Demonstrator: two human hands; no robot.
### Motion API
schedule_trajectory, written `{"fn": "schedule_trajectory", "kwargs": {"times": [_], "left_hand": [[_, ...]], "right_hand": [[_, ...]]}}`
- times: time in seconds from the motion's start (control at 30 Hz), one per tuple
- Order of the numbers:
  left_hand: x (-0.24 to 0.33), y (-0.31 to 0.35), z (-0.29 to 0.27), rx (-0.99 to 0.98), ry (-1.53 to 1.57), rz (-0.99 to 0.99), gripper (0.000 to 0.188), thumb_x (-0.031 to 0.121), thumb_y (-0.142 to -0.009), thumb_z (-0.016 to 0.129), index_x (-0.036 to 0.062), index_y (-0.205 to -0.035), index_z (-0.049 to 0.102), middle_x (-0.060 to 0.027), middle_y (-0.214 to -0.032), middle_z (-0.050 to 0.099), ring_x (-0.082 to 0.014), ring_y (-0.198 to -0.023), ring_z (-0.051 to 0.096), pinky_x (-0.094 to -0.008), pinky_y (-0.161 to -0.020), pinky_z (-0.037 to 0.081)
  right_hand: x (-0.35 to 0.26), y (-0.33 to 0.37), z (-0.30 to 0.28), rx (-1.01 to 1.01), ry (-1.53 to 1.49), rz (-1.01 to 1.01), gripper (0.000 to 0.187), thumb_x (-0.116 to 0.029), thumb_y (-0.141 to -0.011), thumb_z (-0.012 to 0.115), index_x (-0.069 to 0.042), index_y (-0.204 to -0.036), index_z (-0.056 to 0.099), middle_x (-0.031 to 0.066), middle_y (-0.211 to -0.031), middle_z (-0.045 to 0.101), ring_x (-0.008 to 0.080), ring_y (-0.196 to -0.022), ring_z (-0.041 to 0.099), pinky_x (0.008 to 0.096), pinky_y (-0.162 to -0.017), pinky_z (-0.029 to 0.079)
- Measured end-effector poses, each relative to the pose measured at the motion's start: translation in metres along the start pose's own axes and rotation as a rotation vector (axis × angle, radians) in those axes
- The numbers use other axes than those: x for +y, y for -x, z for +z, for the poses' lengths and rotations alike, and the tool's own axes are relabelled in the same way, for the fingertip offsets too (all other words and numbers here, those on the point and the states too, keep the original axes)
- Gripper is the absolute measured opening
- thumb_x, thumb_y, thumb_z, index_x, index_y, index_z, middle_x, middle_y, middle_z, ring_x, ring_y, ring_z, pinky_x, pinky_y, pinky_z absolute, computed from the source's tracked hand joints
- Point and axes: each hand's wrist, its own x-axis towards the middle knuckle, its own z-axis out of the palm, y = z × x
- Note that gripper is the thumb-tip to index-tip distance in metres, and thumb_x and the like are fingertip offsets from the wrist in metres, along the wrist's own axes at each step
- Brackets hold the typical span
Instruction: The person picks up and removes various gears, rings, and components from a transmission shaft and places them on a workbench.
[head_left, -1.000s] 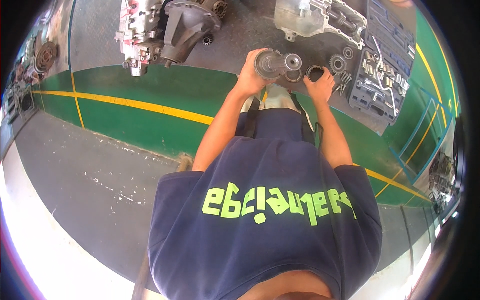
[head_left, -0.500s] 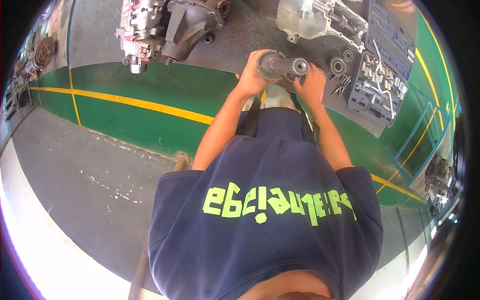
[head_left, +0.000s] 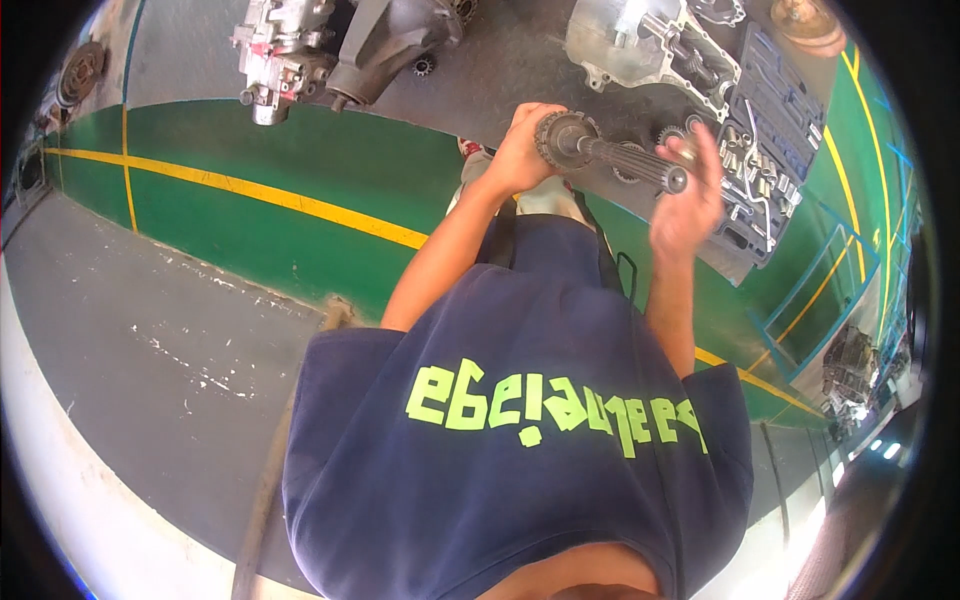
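My left hand point(head_left: 528, 150) is closed around the toothed gear end of a splined gear shaft point(head_left: 632, 163). The shaft tilts so that its round splined tip points right and toward me. My right hand point(head_left: 692, 205) is beside that tip, with its fingers stretched upward and somewhat smeared by motion. Behind the shaft, part of another gear ring point(head_left: 626, 176) shows near the bench edge. A small gear point(head_left: 670, 133) and a ring point(head_left: 693, 122) lie just past my right fingers, partly hidden by them.
On the metal bench stand an open gearbox housing point(head_left: 625, 45), a dark cast housing point(head_left: 390, 50) and a silver valve-body-like casting point(head_left: 283, 60). A small pinion point(head_left: 423, 65) lies between them. An open socket set case point(head_left: 775, 110) is at the right. Green floor point(head_left: 230, 235) has yellow lines.
The shaft has swung from pointing at me to slanting rightward, still in my left hand. My right hand has moved right, away from the gear end. The view has shifted slightly.
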Motion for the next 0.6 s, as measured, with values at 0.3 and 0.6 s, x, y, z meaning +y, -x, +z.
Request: {"fn": "schedule_trajectory", "kwargs": {"times": [0.3, 0.6], "left_hand": [[-0.009, 0.005, 0.007, -0.01, 0.061, 0.023, 0.077, 0.003, -0.06, 0.092, 0.0114, -0.13, 0.061, -0.0125, -0.131, 0.055, -0.0335, -0.129, 0.049, -0.0429, -0.112, 0.045], [-0.01, 0.006, 0.001, -0.003, 0.113, -0.005, 0.063, 0.005, -0.073, 0.082, 0.0072, -0.132, 0.061, -0.0136, -0.133, 0.058, -0.0334, -0.131, 0.048, -0.0427, -0.112, 0.044]], "right_hand": [[-0.08, 0.008, 0.066, -0.271, 0.731, -0.638, 0.09, -0.032, -0.068, 0.094, 0.008, -0.14, 0.058, 0.0193, -0.129, 0.055, 0.0296, -0.11, 0.062, 0.0409, -0.094, 0.052], [0.02, 0.024, 0.064, -0.419, 0.848, -0.45, 0.078, -0.03, -0.073, 0.092, 0.002, -0.137, 0.062, 0.0163, -0.129, 0.062, 0.0323, -0.117, 0.058, 0.0449, -0.103, 0.046]]}}
